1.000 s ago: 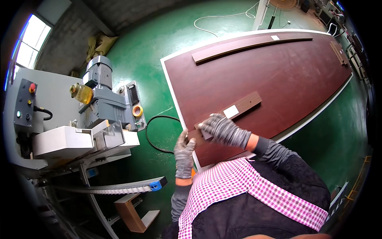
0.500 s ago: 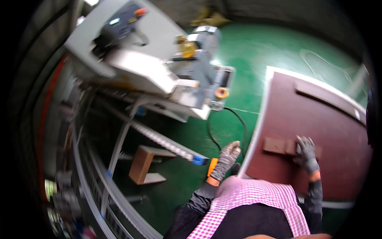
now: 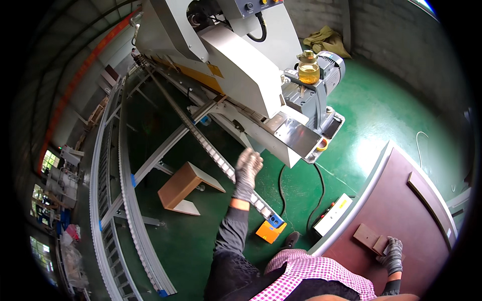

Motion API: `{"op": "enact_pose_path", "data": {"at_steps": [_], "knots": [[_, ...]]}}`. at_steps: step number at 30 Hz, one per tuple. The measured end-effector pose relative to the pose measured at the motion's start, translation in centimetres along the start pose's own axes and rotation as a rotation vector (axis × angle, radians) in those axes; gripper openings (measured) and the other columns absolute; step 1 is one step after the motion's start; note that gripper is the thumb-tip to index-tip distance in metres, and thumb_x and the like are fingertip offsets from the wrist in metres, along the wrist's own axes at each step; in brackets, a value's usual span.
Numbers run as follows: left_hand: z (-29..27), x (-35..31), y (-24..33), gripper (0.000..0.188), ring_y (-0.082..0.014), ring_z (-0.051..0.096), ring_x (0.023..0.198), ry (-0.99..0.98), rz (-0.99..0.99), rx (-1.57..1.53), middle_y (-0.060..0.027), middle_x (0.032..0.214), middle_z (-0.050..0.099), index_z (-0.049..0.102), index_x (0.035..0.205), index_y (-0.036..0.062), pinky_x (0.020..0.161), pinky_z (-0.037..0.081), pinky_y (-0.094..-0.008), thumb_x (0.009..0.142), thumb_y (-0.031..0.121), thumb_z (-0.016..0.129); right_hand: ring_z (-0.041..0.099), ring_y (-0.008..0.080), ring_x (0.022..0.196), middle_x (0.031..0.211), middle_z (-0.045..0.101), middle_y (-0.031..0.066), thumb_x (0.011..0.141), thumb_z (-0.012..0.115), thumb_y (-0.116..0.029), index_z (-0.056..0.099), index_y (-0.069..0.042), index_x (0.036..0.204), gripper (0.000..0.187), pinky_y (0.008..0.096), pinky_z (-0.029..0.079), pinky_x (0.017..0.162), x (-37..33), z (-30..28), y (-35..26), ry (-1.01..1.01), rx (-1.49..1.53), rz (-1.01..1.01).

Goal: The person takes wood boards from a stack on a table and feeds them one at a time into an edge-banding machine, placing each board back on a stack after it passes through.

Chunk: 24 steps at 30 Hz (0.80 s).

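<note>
My left hand (image 3: 248,170), in a grey knitted glove, reaches forward over the end of a roller rail (image 3: 226,165). Its fingers are curled in, and nothing shows in them. At the lower right, my gloved right hand (image 3: 391,255) is closed around the end of a short brown board piece (image 3: 380,244). Another flat brown piece (image 3: 365,234) lies against it on the left. Both rest on a dark reddish-brown panel (image 3: 346,256) with a pale edge. My right palm and part of the held piece are hidden.
A grey-white machine (image 3: 246,65) with a motor (image 3: 331,65) and an oil jar (image 3: 309,75) stands ahead. Curved conveyor rails (image 3: 125,200) run along the left. On the green floor are a brown angled panel (image 3: 178,188), an orange block (image 3: 271,232), a white box (image 3: 334,213) and black cables (image 3: 321,185).
The view has swung left, so the machine and panel sit further right. My left hand has gone forward from beside my apron and its fingers have curled. My right hand stays at the brown pieces.
</note>
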<state>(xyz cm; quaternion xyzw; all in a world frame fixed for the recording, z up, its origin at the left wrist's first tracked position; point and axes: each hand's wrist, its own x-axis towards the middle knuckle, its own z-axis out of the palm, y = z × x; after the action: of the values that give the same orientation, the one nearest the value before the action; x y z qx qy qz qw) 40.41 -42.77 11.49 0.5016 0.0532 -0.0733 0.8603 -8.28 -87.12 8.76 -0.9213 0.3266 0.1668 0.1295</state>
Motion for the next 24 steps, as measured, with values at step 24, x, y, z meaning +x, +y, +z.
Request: {"op": "enact_pose_path", "data": {"at_steps": [24], "knots": [[-9.2,34.1,-3.2,0.058,-0.0312,0.051,0.124,0.175,0.218,1.011,-0.0133,0.139,0.051,0.049,0.138,0.0076,0.098,0.046,-0.0415,0.091,0.036,0.068,0.036,0.0342,0.138,0.144,0.045,0.0171,0.071,0.071,-0.015,0.038,-0.003,0.147,0.083,0.0422,0.026,0.116,-5.0,-3.6,-5.1,0.452,0.076,0.074]]}}
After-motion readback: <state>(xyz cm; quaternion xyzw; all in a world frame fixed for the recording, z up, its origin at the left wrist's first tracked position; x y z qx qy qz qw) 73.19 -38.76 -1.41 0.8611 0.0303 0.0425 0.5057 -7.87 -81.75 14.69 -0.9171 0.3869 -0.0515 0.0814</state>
